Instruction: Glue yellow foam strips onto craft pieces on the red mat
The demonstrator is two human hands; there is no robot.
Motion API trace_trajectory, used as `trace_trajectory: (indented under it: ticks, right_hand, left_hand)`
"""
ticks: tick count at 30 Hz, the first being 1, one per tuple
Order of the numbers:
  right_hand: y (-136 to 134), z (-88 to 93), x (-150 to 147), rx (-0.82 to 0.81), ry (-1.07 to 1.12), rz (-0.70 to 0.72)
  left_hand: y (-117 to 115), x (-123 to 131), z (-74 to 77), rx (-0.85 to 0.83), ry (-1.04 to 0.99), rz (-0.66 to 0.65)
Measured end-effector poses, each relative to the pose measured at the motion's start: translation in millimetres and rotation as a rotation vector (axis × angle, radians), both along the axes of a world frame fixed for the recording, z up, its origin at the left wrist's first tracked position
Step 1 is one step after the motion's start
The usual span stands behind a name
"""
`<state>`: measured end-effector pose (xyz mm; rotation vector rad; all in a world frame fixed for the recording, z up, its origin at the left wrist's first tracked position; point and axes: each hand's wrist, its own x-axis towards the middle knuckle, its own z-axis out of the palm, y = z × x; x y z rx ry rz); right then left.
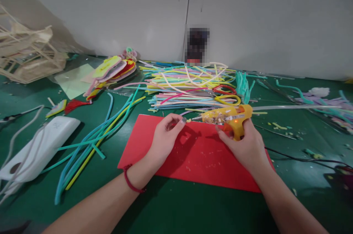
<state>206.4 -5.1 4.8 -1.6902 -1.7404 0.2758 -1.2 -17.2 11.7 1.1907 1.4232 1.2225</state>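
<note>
My right hand [246, 144] grips a yellow hot glue gun [226, 115] by its handle. A clear glue stick [275, 108] sticks out of the gun's back end, and a small orange light glows on its side. The nozzle points left, close to the fingertips of my left hand [168, 133]. Thumb and forefinger of that hand are pinched together on a tiny yellowish piece [188, 120], too small to name. Both hands are above a red sheet [198, 157], which has pale flecks on it.
Behind the sheet lies a heap of pastel pipe cleaners [187, 79] with scissors [226, 94] on top. Loose blue, green and yellow pipe cleaners [96, 142] and a white power bank [41, 149] with cables are at left. A wooden stick model [30, 54] stands far left.
</note>
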Motion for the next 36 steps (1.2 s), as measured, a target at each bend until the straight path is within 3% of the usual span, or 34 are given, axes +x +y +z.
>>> trace_trajectory:
  ticks: [4,10,13,15,19,25,27,29,33,36]
  right_hand:
    - [10.0,5.5,13.5,0.000,0.036,-0.153]
    - [32.4,6.7,55.6,-0.193,-0.058,-0.419]
    - [39.5,2.9,78.5,-0.293,-0.138,-0.492]
    - [43.1,-2.3,91.8,-0.331,-0.134,-0.503]
    - [48.4,-15.8,111.5,-0.214,-0.063,-0.640]
    - [46.0,-23.3,118.1,-0.043,-0.095,-0.684]
    - [43.4,-21.6,112.1,0.052,-0.133,-0.658]
    - [42.7,-20.6,103.0,0.119,-0.177,-0.535]
    - [49.2,-26.7,83.3,0.258,-0.235,-0.044]
    - [54.5,-35.1,74.3,0.285,-0.234,0.151]
  left_hand:
    - [2.8,-2.9,1.5,0.004,0.085,-0.025]
    - [2.5,-4.3,-0.5,0.019,0.493,-0.330]
    - [1.0,-4.0,-0.7,0.029,0.683,-0.349]
    - [0.6,-4.4,-0.8,0.023,0.705,-0.350]
    - [0.5,-6.7,-3.1,0.038,0.679,-0.345]
    - [1.5,-9.1,-8.0,0.023,0.637,-0.328]
    - [2.3,-9.5,-9.0,0.035,0.624,-0.326]
    - [3.3,-9.7,-9.2,0.052,0.616,-0.317]
    - [5.0,-10.3,-6.7,0.062,0.621,-0.286]
    - [5.6,-10.7,-4.2,0.055,0.628,-0.276]
